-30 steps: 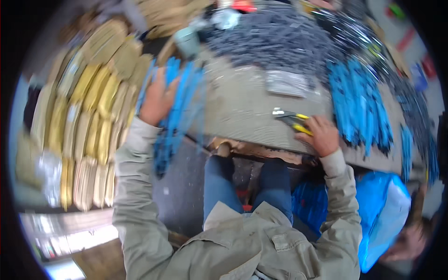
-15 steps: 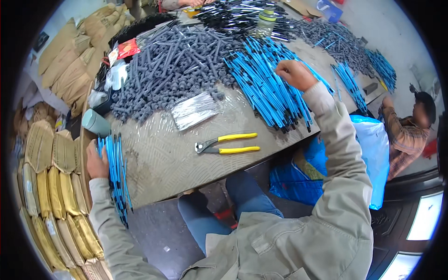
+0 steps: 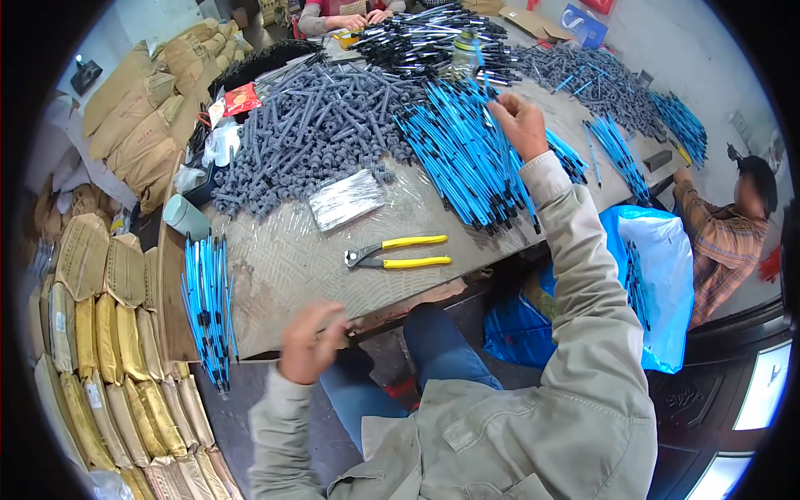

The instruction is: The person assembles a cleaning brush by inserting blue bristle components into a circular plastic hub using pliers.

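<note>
My right hand (image 3: 520,125) is raised over the far right of a large heap of blue rods (image 3: 467,158) with black ends. Its fingers are closed around one thin blue rod (image 3: 480,58), which sticks up past the jar. My left hand (image 3: 310,337), blurred by motion, hovers at the table's front edge, and its fingers cannot be read. A smaller bundle of blue rods (image 3: 208,308) lies at the left edge. Yellow-handled pliers (image 3: 408,252) rest mid-table, below a flat stack of thin silver pins (image 3: 347,200).
A big pile of grey plastic parts (image 3: 308,125) covers the far left, beside a pale cup (image 3: 185,217). A bag (image 3: 658,275) hangs at the right near a seated person (image 3: 723,225). Another person's hands (image 3: 362,20) are across the table. Stacked brown packages (image 3: 108,350) stand left.
My left hand has left the small blue bundle and swung right toward me. My right hand has shifted slightly left and up, and a blue rod now shows in its fingers.
</note>
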`<state>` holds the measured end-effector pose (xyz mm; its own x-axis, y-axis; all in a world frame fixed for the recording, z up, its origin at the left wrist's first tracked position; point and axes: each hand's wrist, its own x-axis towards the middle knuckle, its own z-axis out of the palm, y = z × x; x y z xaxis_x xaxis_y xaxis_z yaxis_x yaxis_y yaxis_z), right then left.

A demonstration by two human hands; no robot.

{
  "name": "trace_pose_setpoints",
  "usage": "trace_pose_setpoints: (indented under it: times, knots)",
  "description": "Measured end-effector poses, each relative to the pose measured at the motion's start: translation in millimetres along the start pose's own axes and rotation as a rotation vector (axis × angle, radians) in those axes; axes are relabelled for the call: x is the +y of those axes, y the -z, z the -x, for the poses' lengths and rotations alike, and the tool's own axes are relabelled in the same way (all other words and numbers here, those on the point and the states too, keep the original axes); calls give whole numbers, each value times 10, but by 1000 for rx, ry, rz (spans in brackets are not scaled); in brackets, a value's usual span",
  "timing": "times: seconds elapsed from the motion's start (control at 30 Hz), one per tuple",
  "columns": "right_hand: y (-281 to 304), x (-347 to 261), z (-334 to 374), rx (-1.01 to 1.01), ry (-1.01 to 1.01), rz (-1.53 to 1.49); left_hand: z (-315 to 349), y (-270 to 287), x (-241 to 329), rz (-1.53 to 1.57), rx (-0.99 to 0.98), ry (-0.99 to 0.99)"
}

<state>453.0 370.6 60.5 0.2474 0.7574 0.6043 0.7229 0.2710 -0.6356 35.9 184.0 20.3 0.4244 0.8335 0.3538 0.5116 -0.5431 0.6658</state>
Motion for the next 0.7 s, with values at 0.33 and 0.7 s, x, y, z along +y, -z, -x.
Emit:
trace_pose_setpoints:
  times: [0.33, 0.7]
  knots:
    - [337, -1018, 1860, 93, 61, -510, 24, -827, 256, 629, 512, 300]
    - [-133, -1461, 2680, -450, 198, -533, 7, -756, 494, 877, 526, 482]
